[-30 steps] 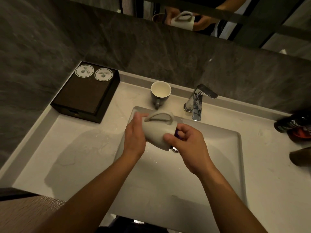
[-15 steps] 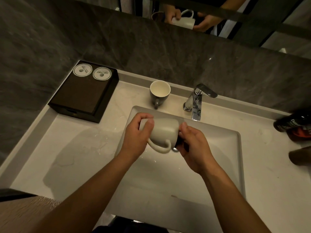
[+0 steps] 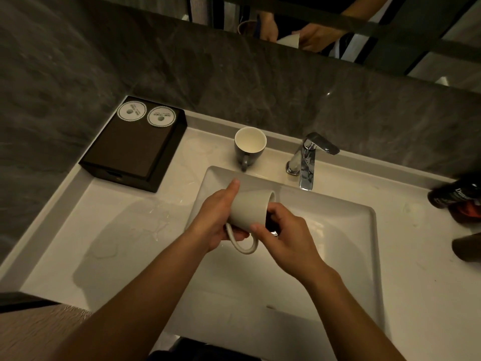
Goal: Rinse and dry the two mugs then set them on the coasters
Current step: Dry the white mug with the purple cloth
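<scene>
Setting: a white stone worktop (image 3: 421,282) is running under a dark marble wall, with a white rectangular sink (image 3: 325,269) set into it and a chrome lever tap (image 3: 307,162) standing behind the basin; no water is showing at the spout.
Object in hand: a pale ceramic mug (image 3: 248,211) is lying on its side in the air over the basin, its handle hanging down toward the person.
Left hand (image 3: 214,221): it is wrapping the base end of the pale ceramic mug, thumb lying along the top of the wall.
Right hand (image 3: 287,237): its thumb is pressing on the outer wall at the rim while its fingers are curling into the mouth; something dark is sitting there, too shadowed to name.
Key relation: the mug's long axis is running left to right, base toward the left hand, mouth toward the right hand and the tap side.
Second mug: a dark grey ceramic mug (image 3: 250,148) with a cream inside is standing upright on the worktop just behind the sink.
Targets: two round white coasters (image 3: 131,112) are lying side by side on a black rectangular box (image 3: 130,152), well left of both mugs, nearer the left hand.
Step, judged: the inside is probably being wiped; neither mug is placed yet.
</scene>
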Available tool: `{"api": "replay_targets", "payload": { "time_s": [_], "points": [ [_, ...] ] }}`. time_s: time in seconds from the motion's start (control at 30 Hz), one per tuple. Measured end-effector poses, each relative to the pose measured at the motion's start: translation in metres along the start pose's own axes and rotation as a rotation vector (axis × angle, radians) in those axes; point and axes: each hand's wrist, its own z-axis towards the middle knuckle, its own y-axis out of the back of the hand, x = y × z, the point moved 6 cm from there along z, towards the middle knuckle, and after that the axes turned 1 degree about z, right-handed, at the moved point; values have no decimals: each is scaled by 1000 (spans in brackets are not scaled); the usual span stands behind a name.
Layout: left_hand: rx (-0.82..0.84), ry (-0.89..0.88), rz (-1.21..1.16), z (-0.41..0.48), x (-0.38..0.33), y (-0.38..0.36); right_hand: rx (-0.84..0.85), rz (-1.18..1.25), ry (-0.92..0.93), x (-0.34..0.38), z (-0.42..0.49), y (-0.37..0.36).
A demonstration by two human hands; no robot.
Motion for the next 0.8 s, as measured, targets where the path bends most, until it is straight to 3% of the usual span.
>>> {"api": "replay_targets", "payload": {
  "time_s": [0.1,0.23,0.4,0.47,0.6,0.7,0.8],
  "points": [
    [-94,-170,-25,3,-3,-1,-16,252,-110,0,2,2],
    [-201,-462,123,-5,-8,0,-29,539,-190,-1,9,10],
    [-194,-945,286,-21,-12,5,-15,819,-254,-6,16,10],
    [-153,-1030,308,-21,-10,6,10,846,-246,-5,15,10],
    [-52,-803,301,-15,-5,1,21,662,-199,-6,9,15],
    [152,-530,196,-5,-1,4,71,533,-190,-7,8,23],
    [372,-232,128,-4,-1,4,225,362,-163,-2,9,28]
  ]
}}
